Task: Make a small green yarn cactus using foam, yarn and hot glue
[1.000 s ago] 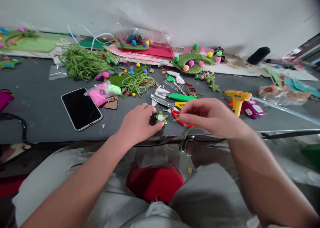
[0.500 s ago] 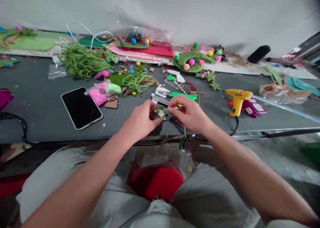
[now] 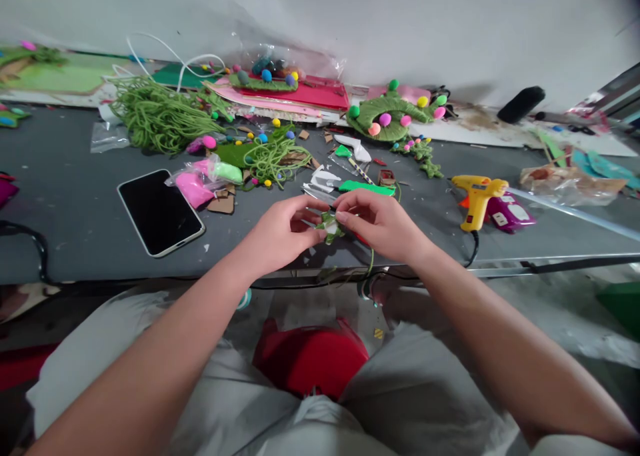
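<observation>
A small green star-like piece with a white middle [image 3: 331, 227] is between my two hands, over the table's front edge. My left hand [image 3: 286, 233] grips its left side with thumb and fingers. From the right, my right hand [image 3: 374, 221] pinches its upper right part. Green yarn [image 3: 371, 261] hangs down below my right hand. Just behind the hands lie scissors [image 3: 320, 195], partly hidden, white scraps [image 3: 325, 179] and a bright green strip [image 3: 366, 188].
A phone [image 3: 161, 213] lies at the left, near a pink bag [image 3: 194, 188] and a green yarn pile [image 3: 160, 117]. A yellow glue gun [image 3: 477, 199] stands at the right. Yarn-wrapped shapes with pompoms [image 3: 385, 117] are at the back. A red stool [image 3: 311, 359] is below.
The green piece has turned and shifted slightly right between my hands. My left hand's fingers have spread a little and reach farther right. The view has shifted slightly.
</observation>
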Demonstrator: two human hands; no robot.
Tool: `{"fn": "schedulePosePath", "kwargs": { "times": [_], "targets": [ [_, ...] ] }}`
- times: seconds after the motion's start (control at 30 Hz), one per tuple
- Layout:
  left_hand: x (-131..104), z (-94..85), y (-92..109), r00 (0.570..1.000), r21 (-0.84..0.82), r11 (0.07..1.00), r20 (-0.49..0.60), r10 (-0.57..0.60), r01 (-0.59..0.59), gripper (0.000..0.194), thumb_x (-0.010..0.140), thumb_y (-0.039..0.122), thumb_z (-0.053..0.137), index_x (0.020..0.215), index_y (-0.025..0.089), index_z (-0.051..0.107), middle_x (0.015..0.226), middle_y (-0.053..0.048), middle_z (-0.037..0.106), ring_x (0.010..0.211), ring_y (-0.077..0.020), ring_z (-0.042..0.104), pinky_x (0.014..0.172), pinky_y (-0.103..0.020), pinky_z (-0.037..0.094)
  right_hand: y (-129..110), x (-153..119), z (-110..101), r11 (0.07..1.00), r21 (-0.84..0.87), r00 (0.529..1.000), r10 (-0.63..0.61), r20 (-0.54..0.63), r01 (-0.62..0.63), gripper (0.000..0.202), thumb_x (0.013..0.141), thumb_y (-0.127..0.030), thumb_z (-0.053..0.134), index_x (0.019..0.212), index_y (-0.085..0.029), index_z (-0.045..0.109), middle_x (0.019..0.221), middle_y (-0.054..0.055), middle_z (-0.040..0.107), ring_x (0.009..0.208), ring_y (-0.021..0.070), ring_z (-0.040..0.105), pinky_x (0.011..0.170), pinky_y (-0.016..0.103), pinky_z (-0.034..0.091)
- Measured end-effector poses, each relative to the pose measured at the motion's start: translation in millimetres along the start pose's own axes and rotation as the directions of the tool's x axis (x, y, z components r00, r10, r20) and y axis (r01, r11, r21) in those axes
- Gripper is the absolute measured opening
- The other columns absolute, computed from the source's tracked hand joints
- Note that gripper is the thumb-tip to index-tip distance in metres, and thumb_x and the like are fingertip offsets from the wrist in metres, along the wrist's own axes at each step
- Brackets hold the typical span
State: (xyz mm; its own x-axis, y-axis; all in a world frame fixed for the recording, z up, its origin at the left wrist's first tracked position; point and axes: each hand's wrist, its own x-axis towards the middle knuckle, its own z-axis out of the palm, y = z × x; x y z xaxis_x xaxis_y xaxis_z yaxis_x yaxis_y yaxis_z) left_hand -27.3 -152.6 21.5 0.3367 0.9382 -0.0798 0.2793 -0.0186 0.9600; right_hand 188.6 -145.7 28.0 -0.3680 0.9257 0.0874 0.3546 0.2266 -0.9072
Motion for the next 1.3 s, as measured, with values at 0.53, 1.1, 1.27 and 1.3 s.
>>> {"fn": "schedulePosePath", "kwargs": {
  "times": [0.53, 1.1, 1.27, 1.3],
  "targets": [
    [-1.6, 4.0, 3.1, 0.994, -0.143, 0.985, -0.042, -0.104, 0.097, 0.037, 0.077, 0.032, 0.084, 0.108, 0.02, 0.068, 0.089, -0.004, 0.073, 0.079, -0.0205, 0.073, 0.063, -0.031, 0.06, 2.5, 0.8, 4.8, 0.998, -0.066, 0.997, -0.029, -0.07, 0.025, 0.013, 0.091, -0.031, 0.069, 0.09, -0.019, 0.068, 0.093, 0.004, 0.071, 0.077, 0.0161, 0.064, 0.07, 0.032, 0.052],
    [-2.2, 5.1, 0.1, 0.995, -0.107, 0.993, -0.079, -0.057, 0.049, 0.023, 0.083, 0.024, 0.075, 0.105, 0.019, 0.072, 0.077, -0.002, 0.076, 0.073, -0.0184, 0.074, 0.063, -0.027, 0.059, 1.0, -0.5, 8.5, 0.995, -0.085, 0.994, -0.061, -0.09, 0.054, 0.01, 0.091, -0.027, 0.071, 0.088, -0.018, 0.07, 0.092, 0.003, 0.071, 0.078, 0.0146, 0.065, 0.071, 0.028, 0.053],
    [-3.5, 4.1, 2.9, 0.993, -0.084, 0.995, -0.091, -0.069, 0.061, 0.025, 0.081, 0.023, 0.075, 0.105, 0.019, 0.074, 0.08, -0.002, 0.077, 0.075, -0.0196, 0.074, 0.064, -0.029, 0.059, 1.5, -0.4, 6.8, 0.995, -0.093, 0.995, -0.055, -0.084, 0.047, 0.01, 0.091, -0.027, 0.071, 0.09, -0.017, 0.07, 0.089, 0.003, 0.071, 0.076, 0.0145, 0.064, 0.07, 0.029, 0.053],
    [-3.5, 4.1, 3.4, 0.994, -0.078, 0.995, -0.091, -0.068, 0.061, 0.027, 0.079, 0.024, 0.077, 0.106, 0.019, 0.074, 0.082, -0.003, 0.077, 0.077, -0.0201, 0.074, 0.066, -0.029, 0.059, 1.5, -0.4, 6.8, 0.994, -0.094, 0.995, -0.055, -0.084, 0.047, 0.01, 0.091, -0.027, 0.071, 0.09, -0.017, 0.07, 0.089, 0.003, 0.071, 0.076, 0.0145, 0.064, 0.07, 0.029, 0.053]
  ]
}}
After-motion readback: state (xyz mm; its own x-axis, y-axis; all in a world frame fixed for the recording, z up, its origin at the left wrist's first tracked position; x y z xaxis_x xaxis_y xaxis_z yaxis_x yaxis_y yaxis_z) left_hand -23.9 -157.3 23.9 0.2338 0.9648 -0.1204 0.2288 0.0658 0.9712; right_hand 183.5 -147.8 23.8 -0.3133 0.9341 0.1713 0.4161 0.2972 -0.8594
